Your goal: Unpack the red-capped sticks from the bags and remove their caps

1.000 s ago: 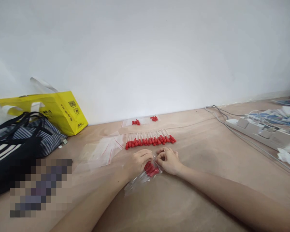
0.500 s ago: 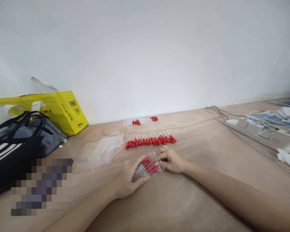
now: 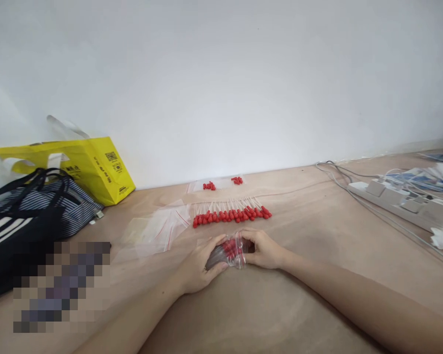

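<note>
Between my hands, low over the table, is a clear zip bag (image 3: pixel 232 250) with several red-tipped pieces inside. My left hand (image 3: pixel 203 265) grips its left part, thumb below and fingers above. At the right end, my right hand (image 3: pixel 259 248) pinches the bag near its red-lined opening; its fingertips are partly hidden by the plastic. Just beyond lies a row of red-headed white sticks (image 3: pixel 231 215), heads toward me. Left of that row, flat clear zip bags (image 3: pixel 166 223) overlap in a fan.
Farther back, another clear bag (image 3: pixel 221 184) with small red heads lies near the wall. A yellow bag (image 3: pixel 107 172) and a dark striped bag (image 3: pixel 77 201) stand at left, near a blurred-out item (image 3: pixel 59 285). At right are a power strip (image 3: pixel 398 201), cables and papers (image 3: pixel 424 177).
My right hand has closed in on the bag's end, and the bag looks more bunched and creased. My left hand keeps its hold with little movement.
</note>
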The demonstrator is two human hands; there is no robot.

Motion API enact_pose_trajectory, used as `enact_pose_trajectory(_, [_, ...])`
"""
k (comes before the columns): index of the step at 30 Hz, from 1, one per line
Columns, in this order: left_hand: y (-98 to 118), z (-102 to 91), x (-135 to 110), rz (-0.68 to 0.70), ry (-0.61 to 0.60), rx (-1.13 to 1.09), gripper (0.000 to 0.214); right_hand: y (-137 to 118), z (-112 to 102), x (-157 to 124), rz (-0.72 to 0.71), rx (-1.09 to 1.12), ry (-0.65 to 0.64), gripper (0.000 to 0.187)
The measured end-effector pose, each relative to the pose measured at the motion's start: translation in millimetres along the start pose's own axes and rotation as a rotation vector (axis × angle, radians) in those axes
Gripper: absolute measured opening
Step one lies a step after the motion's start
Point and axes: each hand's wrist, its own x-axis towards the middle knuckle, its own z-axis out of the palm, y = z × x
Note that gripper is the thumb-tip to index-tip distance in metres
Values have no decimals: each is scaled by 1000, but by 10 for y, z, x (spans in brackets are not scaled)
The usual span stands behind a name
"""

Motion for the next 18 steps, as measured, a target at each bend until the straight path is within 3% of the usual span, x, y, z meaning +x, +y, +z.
enact_pose_trajectory(5, [0, -2, 3, 3, -8, -9, 51, 26, -31, -7, 27, 30, -4, 19])
enact_pose_trajectory(9, [1, 0, 1, 1, 3, -7, 51, 13, -55, 31, -57, 53, -52, 29])
enact_pose_trajectory(14, [11, -13, 8, -21, -11, 5, 49, 13, -43, 56, -129, 190, -48, 25])
enact_pose_trajectory(18, [21, -26, 12, -11, -12, 8, 45, 147, -179, 3, -20, 255, -80, 28])
